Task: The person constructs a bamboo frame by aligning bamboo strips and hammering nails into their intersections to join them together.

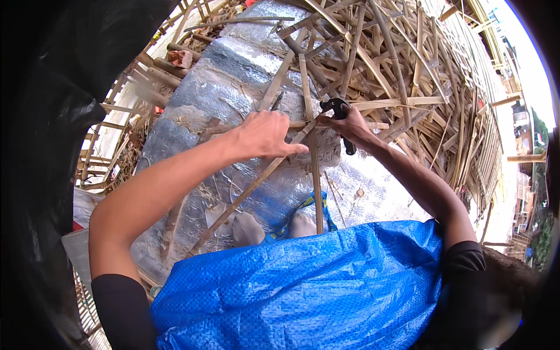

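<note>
Looks like open-air bamboo workshop, prob. makeshift. Evid.: big heap of split bamboo strips (408, 70), upper R; round poles (163, 77), upper L, nr broken brick (179, 58); black hand tool (336, 105) by heap; dirt-strewn silvery sheet (201, 98) underfoot. Def. outdoors: bright sky (532, 44) & bit of greenery (543, 227) at far R, w/ daylight throughout.

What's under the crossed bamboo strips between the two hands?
Under the crossed bamboo strips is a rough grey block on a shiny silver sheet. The strips cover parts of its top, and its underside is hidden.
</note>
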Tool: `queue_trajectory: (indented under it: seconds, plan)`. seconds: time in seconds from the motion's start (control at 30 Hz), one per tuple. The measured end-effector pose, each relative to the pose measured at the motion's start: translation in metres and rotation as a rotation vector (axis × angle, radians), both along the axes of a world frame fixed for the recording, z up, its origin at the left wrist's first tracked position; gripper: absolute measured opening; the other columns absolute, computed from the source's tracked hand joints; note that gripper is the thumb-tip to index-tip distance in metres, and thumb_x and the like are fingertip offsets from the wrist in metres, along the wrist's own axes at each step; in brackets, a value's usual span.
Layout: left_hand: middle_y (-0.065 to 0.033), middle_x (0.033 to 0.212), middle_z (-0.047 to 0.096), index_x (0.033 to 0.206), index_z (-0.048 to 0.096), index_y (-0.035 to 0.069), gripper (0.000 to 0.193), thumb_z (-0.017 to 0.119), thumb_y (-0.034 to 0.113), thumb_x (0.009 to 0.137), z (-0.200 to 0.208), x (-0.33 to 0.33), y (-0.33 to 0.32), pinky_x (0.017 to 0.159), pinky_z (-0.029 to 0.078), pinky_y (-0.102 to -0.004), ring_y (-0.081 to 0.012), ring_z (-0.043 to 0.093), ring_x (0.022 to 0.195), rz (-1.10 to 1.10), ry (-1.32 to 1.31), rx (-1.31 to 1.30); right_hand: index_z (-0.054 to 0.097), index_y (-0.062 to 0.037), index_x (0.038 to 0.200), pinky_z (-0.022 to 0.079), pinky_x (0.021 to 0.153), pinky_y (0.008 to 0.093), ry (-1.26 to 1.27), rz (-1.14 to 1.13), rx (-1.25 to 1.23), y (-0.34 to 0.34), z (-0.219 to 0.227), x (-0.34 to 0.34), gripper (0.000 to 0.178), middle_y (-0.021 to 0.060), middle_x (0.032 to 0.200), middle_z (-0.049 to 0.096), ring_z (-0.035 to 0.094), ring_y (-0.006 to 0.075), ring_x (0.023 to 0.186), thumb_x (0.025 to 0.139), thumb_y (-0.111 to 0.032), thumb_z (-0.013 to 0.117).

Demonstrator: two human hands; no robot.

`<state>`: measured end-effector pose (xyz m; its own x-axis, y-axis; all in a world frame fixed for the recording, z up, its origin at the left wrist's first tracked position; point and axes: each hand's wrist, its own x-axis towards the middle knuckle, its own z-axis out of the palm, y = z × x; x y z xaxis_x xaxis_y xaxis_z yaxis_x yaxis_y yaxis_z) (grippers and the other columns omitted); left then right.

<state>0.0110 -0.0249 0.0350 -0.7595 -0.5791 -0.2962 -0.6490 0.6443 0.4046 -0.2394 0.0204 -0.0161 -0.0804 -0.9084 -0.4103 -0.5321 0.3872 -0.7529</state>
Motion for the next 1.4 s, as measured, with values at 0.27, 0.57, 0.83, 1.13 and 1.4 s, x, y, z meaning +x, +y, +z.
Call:
queue_trajectory:
  seconds: [0.27, 0.57, 0.83, 1.13, 1.4]
  plan:
    - [-0.0241, 0.068, 0.063, 0.087, 0.058, 0.0, 0.039, 0.065, 0.037, 0.082, -0.064, 0.004, -0.017, 0.066, 0.052, -0.0531, -0.0443, 0.065, 0.069, -0.246, 0.103, 0.111, 0.07, -0.0111, 0.105, 0.04, 0.051, 0.0282, -0.03, -0.001, 0.089, -0.006, -0.008, -0.011, 0.038, 0.0, 0.067, 0.059, 0.05, 0.0067, 0.058, 0.08, -0.038, 0.079]
    - [-0.025, 0.061, 0.059, 0.091, 0.055, -0.001, 0.028, 0.057, 0.027, 0.092, -0.071, 0.011, 0.003, 0.061, 0.051, -0.0553, -0.045, 0.063, 0.063, -0.088, 0.122, 0.138, 0.069, -0.0064, 0.104, 0.048, 0.069, 0.029, -0.053, 0.006, 0.036, -0.014, -0.005, -0.009, 0.039, 0.0037, 0.086, 0.07, 0.058, 0.0104, 0.075, 0.078, -0.032, 0.081]
    - [-0.0265, 0.063, 0.06, 0.081, 0.055, -0.004, 0.035, 0.049, 0.028, 0.095, -0.042, 0.0, 0.007, 0.066, 0.052, -0.0527, -0.0455, 0.064, 0.066, -0.134, -0.036, 0.038, 0.071, -0.0061, 0.095, 0.047, 0.065, 0.0293, -0.082, -0.039, -0.005, -0.008, -0.023, -0.016, 0.037, 0.0034, 0.078, 0.067, 0.057, 0.0106, 0.069, 0.073, -0.032, 0.085]
    - [-0.0199, 0.086, 0.066, 0.107, 0.059, -0.005, 0.03, 0.043, 0.016, 0.093, 0.015, -0.043, -0.029, 0.07, 0.049, -0.0385, -0.0268, 0.066, 0.081, 0.152, 0.238, 0.543, 0.073, -0.0047, 0.097, 0.05, 0.068, 0.0337, -0.115, -0.056, -0.127, -0.005, -0.036, -0.018, 0.044, 0.0068, 0.077, 0.069, 0.06, 0.0137, 0.068, 0.068, -0.035, 0.085]
    - [-0.0177, 0.108, 0.065, 0.126, 0.041, -0.003, 0.028, 0.047, 0.005, 0.1, 0.002, -0.027, -0.014, 0.08, 0.056, -0.0307, -0.0194, 0.067, 0.09, 0.38, 0.418, 1.115, 0.073, -0.0064, 0.096, 0.05, 0.068, 0.0326, -0.116, -0.083, -0.138, -0.005, -0.03, -0.018, 0.041, 0.0072, 0.082, 0.071, 0.062, 0.0131, 0.071, 0.068, -0.033, 0.085]
